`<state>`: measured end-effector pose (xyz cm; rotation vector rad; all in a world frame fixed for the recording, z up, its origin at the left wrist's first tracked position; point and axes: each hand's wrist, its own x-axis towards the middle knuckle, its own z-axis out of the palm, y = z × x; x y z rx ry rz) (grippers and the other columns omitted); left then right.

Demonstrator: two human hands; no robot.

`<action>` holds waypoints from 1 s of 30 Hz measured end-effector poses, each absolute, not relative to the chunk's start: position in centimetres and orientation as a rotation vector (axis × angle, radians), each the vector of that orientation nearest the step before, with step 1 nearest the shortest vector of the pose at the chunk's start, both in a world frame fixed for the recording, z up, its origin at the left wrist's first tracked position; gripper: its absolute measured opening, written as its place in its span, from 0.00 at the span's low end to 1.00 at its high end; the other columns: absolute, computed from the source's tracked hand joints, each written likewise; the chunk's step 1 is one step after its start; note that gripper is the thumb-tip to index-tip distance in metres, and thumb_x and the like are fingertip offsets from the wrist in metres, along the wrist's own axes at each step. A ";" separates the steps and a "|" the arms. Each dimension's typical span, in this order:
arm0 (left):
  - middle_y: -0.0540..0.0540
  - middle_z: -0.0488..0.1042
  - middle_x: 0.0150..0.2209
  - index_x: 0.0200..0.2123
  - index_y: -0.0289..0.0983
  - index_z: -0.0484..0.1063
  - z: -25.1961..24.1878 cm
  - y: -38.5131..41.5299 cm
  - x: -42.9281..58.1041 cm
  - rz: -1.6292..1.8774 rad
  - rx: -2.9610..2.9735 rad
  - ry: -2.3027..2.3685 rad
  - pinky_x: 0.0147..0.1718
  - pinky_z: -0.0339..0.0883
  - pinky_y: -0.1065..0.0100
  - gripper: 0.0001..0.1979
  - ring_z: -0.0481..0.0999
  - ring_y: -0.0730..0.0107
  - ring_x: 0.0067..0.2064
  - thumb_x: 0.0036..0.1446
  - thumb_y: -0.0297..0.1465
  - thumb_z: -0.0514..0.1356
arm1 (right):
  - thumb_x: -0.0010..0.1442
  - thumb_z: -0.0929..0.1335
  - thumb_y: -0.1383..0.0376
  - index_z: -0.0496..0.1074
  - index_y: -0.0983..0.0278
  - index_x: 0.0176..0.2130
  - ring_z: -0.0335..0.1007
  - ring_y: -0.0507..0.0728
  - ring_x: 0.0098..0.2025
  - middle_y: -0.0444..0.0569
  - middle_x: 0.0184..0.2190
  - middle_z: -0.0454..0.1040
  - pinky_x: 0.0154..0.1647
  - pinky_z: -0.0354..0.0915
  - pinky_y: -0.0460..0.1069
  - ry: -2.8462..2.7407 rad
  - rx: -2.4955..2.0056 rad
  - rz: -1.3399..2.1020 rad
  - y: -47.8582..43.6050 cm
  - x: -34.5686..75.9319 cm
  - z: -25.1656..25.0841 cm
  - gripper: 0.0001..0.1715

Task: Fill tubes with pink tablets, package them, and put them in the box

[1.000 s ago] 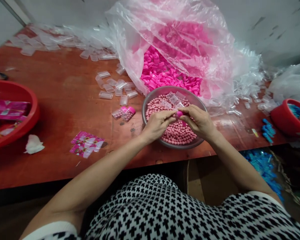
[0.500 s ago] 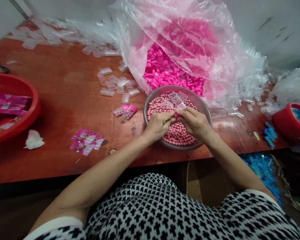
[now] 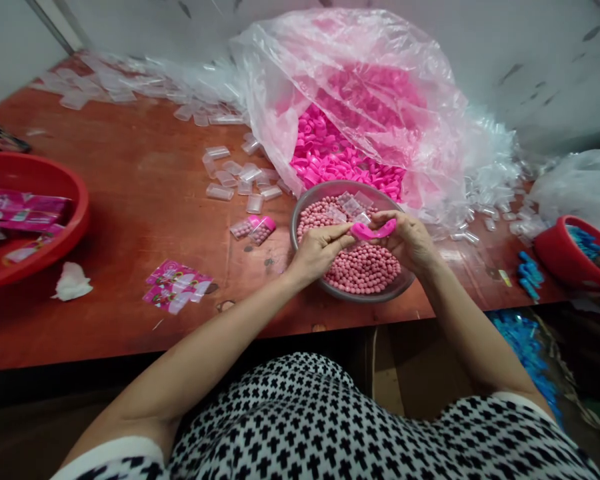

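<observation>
Both my hands hover over a metal bowl (image 3: pixel 300 220) full of small pink round candies (image 3: pixel 363 267). My right hand (image 3: pixel 410 240) pinches a bright pink plastic cap (image 3: pixel 373 231) between thumb and fingers. My left hand (image 3: pixel 320 250) is closed beside it, its fingertips touching the cap's left end; what it grips is hidden. A few clear little containers (image 3: pixel 350 203) lie on the candies at the bowl's far side. Two filled containers with pink caps (image 3: pixel 253 229) lie on the table just left of the bowl.
A clear bag of pink caps (image 3: pixel 350 120) stands behind the bowl. Empty clear containers (image 3: pixel 235 177) are scattered over the red-brown table (image 3: pixel 145 193). A red basin (image 3: pixel 35 213) with pink packets sits left, pink labels (image 3: pixel 175 287) lie nearer, and a red tub (image 3: pixel 570 257) with blue pieces stands right.
My right hand has turned and lifted, so the pink cap now shows fully between the hands. The view has shifted slightly.
</observation>
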<state>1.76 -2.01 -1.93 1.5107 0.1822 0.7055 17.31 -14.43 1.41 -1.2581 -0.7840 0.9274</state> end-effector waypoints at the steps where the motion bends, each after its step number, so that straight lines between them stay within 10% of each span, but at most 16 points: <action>1: 0.44 0.79 0.42 0.42 0.39 0.80 -2.0 -2.0 1.8 0.724 1.558 0.157 0.52 0.65 0.60 0.12 0.76 0.62 0.47 0.55 0.36 0.62 | 0.46 0.74 0.46 0.75 0.63 0.37 0.76 0.55 0.35 0.49 0.35 0.78 0.36 0.75 0.51 -0.770 -1.261 1.036 -14.1 17.2 1.7 0.27; 16: 0.45 0.79 0.42 0.41 0.38 0.79 -1.5 -2.0 1.3 0.819 1.766 0.175 0.49 0.67 0.64 0.11 0.75 0.65 0.45 0.58 0.28 0.59 | 0.45 0.71 0.54 0.74 0.64 0.34 0.76 0.61 0.39 0.48 0.26 0.79 0.43 0.73 0.59 -0.406 -1.159 1.334 -11.9 13.5 0.4 0.19; 23: 0.44 0.78 0.46 0.46 0.38 0.77 -0.8 -1.5 0.6 0.890 1.676 0.301 0.52 0.66 0.64 0.13 0.75 0.64 0.49 0.59 0.29 0.57 | 0.46 0.70 0.40 0.73 0.63 0.35 0.76 0.59 0.35 0.50 0.30 0.78 0.37 0.74 0.54 -0.659 -1.348 1.360 -10.3 14.0 1.9 0.31; 30: 0.45 0.78 0.46 0.47 0.38 0.76 -1.3 6.4 -3.8 0.998 1.846 0.756 0.49 0.67 0.63 0.17 0.76 0.61 0.48 0.61 0.37 0.55 | 0.58 0.66 0.55 0.75 0.66 0.39 0.72 0.53 0.32 0.49 0.30 0.76 0.38 0.68 0.49 -1.271 -1.898 0.363 -0.3 22.6 3.4 0.18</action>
